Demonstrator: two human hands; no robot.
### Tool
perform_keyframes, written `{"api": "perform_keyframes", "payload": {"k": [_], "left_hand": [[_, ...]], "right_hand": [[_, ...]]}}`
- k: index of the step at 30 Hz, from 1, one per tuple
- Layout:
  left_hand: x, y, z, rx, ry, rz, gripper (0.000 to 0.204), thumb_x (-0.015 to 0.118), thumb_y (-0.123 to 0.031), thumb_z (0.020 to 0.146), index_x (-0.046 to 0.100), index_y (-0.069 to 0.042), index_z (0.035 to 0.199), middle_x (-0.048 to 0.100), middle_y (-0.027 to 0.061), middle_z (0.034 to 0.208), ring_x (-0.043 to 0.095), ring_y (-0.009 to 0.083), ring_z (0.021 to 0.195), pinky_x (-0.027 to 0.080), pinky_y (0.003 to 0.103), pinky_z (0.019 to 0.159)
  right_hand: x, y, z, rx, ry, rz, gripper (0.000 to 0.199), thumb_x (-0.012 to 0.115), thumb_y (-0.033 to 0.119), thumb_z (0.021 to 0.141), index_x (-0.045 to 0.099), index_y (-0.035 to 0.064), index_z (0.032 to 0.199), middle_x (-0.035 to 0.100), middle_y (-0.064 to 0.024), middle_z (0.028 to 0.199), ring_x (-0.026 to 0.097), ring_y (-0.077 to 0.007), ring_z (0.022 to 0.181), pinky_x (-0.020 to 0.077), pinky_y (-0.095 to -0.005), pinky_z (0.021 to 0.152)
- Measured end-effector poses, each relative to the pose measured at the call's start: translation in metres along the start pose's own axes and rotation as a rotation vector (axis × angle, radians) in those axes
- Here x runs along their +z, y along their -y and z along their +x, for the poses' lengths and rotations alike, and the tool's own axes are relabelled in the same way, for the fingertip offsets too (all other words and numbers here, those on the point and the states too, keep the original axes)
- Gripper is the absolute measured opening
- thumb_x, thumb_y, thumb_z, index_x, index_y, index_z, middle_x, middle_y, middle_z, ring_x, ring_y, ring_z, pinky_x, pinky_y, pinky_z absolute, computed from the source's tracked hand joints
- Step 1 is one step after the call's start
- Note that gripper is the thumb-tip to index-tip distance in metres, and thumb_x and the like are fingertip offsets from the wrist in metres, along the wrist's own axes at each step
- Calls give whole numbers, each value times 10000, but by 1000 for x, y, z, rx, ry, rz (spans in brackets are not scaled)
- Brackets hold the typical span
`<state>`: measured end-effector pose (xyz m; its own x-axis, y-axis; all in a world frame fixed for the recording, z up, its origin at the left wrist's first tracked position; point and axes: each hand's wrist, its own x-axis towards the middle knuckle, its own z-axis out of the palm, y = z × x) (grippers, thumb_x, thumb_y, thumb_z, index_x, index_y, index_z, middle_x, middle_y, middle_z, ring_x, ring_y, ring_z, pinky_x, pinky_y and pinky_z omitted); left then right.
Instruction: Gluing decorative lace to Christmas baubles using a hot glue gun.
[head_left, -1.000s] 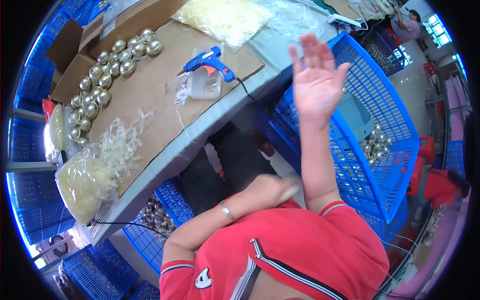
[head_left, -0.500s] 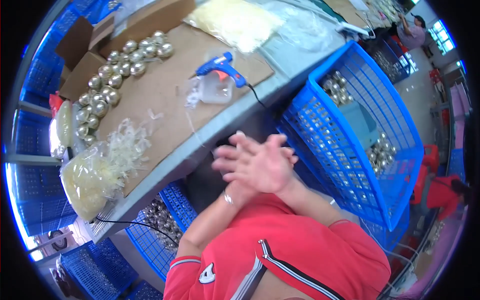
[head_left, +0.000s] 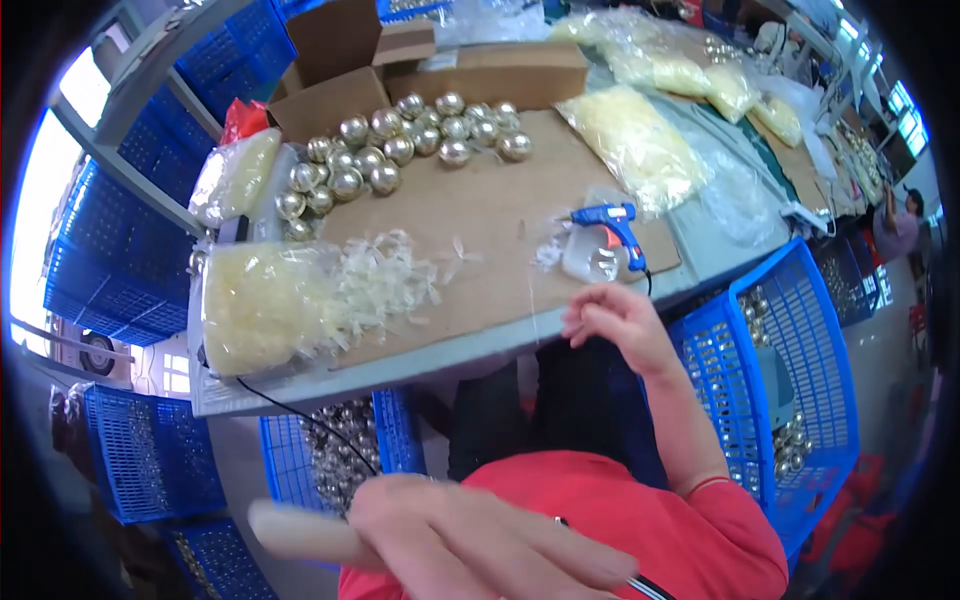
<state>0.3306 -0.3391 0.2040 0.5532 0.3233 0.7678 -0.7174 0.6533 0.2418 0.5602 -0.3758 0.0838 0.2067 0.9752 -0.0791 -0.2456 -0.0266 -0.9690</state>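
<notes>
Here, the right hand, fingers loosely curled and empty, nears the blue glue gun right of centre; the blurred left hand, lower frame, grips a pale stick.

Workbench: long grey table running from near left to far right, partly covered by brown cardboard sheeting.
Crates: blue slatted plastic crates stacked at far left, more under the table and at near right.
Light: bright daylight through an opening at far left.
Floor: pale grey.
</notes>
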Motion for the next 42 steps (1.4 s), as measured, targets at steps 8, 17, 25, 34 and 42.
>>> {"api": "perform_keyframes", "payload": {"k": [8,17,25,34,42], "left_hand": [[-9,-21,-34,-4,192,280,866,278,-677,879,426,62,1306,416,336,1307,418,492,1206,159,625,1032],[-26,-43,30,-280,-649,-11,900,398,-717,789,478,92,1175,567,285,1091,549,360,1038,350,437,999],[-1,-23,49,-397,-414,212,660,317,-537,944,519,40,1192,565,215,1157,583,343,980,444,469,862],[-70,36,-93,-390,-1147,900,281,439,-113,930,391,-61,1202,533,78,1023,561,190,954,471,293,787],[-123,58,-126,-249,-1248,507,420,549,-135,908,426,-111,1309,549,72,1096,553,140,895,481,295,781]], "right_hand": [[-43,40,248,-144,-329,-939,459,702,275,745,565,-58,1030,613,-124,879,595,-150,755,498,-288,586],[-42,-2,332,-172,-174,-1421,457,771,261,627,621,22,987,640,-87,745,581,-174,542,482,-306,490],[8,26,187,-199,-156,-742,496,751,176,687,577,13,1122,610,-32,852,556,-111,718,453,-242,666],[55,-40,5,69,14,186,708,755,-57,637,444,41,1266,572,-41,1062,574,-138,962,481,-262,831],[70,-85,-17,-171,-67,-224,349,718,65,755,617,60,1090,482,-69,1185,513,-152,1061,423,-257,892]]}}
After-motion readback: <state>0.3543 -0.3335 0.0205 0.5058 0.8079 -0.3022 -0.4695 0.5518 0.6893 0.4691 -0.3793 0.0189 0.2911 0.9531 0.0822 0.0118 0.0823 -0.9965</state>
